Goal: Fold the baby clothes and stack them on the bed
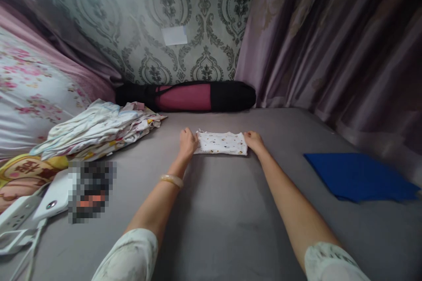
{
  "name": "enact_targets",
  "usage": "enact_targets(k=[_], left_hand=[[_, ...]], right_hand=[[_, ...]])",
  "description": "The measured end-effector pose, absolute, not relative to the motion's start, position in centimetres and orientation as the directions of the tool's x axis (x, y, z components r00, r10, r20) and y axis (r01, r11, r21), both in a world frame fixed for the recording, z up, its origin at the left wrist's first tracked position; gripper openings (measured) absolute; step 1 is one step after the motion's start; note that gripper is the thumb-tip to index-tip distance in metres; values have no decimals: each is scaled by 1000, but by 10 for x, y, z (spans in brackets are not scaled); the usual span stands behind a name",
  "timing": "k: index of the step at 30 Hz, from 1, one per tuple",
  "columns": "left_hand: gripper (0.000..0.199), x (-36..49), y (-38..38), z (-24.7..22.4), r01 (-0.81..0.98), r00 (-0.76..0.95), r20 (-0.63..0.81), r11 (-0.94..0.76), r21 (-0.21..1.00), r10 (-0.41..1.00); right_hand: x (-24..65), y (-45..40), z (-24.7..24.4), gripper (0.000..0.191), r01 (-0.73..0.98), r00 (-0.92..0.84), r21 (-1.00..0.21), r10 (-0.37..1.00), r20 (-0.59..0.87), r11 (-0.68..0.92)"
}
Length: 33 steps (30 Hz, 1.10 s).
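Note:
A white cloth with small printed figures, folded into a flat rectangle, lies on the grey sheet in front of me. My left hand is closed at the cloth's left end, and a pale bangle circles that wrist. At the right end, my right hand pinches the upper corner. The fingertips of both hands are small in the view, but each touches the cloth.
Crumpled patterned cloths are piled at the left, near a floral pillow. A power strip and white device lie lower left. Blue fabric lies at the right. A black and pink bag rests along the wall.

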<state>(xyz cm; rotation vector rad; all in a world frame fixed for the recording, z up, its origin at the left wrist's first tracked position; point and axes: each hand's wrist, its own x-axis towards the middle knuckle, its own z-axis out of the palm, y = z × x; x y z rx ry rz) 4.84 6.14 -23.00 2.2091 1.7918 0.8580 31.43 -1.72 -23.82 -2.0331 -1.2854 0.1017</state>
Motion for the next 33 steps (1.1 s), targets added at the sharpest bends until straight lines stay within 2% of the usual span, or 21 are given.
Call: enact_targets(k=[3, 6, 9, 13, 18, 27, 33], left_hand=[[26, 59, 46, -218, 858, 240, 379, -378, 348, 894], [23, 76, 34, -213, 787, 466, 331, -556, 268, 820], [26, 88, 27, -219, 739, 578, 297, -642, 205, 760], [37, 89, 24, -234, 775, 555, 252, -603, 191, 793], [47, 89, 21, -246, 821, 488, 198, -524, 224, 850], [49, 89, 27, -250, 829, 459, 154, -485, 279, 875], [50, 88, 23, -240, 794, 491, 315, -566, 222, 812]], right_hand=[[285, -28, -225, 33, 853, 430, -455, 836, 340, -254], [243, -35, -217, 42, 953, 132, -302, 942, 308, -35], [216, -36, -215, 48, 964, -14, -258, 977, 213, 70], [211, -34, -222, 52, 967, -29, -249, 992, 126, 60], [217, -33, -232, 52, 967, -7, -251, 993, 121, 38], [220, -31, -234, 52, 966, -14, -257, 996, 93, 37], [219, -36, -228, 53, 976, 40, -220, 986, 163, -3]])
